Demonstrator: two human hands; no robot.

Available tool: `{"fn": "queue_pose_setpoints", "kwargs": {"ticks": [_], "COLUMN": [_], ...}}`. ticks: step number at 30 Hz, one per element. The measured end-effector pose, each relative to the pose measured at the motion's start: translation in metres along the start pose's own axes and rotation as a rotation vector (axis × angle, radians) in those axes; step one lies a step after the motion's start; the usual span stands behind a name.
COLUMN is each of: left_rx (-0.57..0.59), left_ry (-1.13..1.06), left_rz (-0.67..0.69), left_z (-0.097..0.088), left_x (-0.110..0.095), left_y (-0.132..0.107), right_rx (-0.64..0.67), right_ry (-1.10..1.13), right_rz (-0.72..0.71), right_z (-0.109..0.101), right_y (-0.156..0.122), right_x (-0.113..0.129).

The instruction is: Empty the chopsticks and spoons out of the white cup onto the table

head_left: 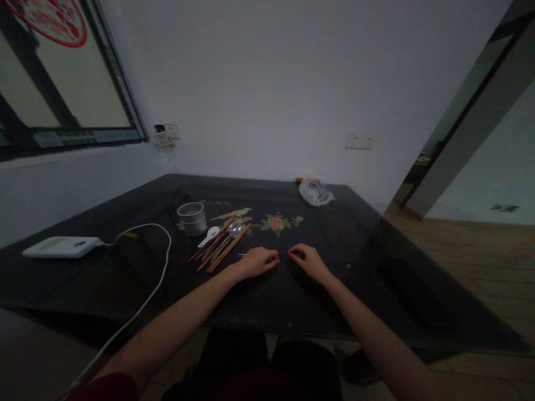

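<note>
My left hand (258,262) rests on the dark tabletop (267,301), its fingers curled in with nothing visible in them. Opposite it, a short gap away, my right hand (308,260) lies with thumb and fingertips brought together, also with nothing visible in them. Just left of my left hand is a bundle of wooden chopsticks (229,248), lying slantwise, with shiny metal spoons (235,230) among them. A white soup spoon (209,236) lies beside the bundle. Behind it stands a grey, perforated-looking round holder (193,220), upright.
A white power bank-like device (62,247) sits far left, its white cable (167,262) looping over the front edge. A crumpled clear plastic bag (315,192) lies near the wall. On the right is a dark flat object (413,292). Wall sockets (360,141) are behind the table.
</note>
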State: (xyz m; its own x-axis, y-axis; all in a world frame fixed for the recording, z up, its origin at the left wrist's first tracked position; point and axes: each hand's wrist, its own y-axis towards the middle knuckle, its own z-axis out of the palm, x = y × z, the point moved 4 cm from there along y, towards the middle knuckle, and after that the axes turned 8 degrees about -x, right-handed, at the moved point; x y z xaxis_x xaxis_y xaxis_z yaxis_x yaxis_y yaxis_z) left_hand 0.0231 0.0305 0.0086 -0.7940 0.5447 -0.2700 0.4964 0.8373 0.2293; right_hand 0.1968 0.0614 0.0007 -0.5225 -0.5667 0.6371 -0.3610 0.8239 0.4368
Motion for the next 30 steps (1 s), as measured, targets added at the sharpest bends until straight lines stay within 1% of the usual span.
{"fn": "queue_pose_setpoints", "kwargs": {"ticks": [9, 20, 30], "left_rx": [0.007, 0.006, 0.009], "left_ry": [-0.023, -0.010, -0.011], "left_rz": [-0.018, -0.004, -0.004], "left_z": [-0.0017, -0.0012, -0.0030], "left_x": [-0.0013, -0.0009, -0.0025], "left_y": [-0.0006, -0.0010, -0.0013], "right_rx": [0.001, 0.000, 0.004], "right_ry": [-0.021, -0.013, -0.022], "right_rz": [-0.007, -0.002, 0.000], "right_z": [0.0016, -0.0005, 0.0000], "right_y": [0.0005, 0.0000, 0.0002], "right_x": [-0.0034, 0.0010, -0.0002]}}
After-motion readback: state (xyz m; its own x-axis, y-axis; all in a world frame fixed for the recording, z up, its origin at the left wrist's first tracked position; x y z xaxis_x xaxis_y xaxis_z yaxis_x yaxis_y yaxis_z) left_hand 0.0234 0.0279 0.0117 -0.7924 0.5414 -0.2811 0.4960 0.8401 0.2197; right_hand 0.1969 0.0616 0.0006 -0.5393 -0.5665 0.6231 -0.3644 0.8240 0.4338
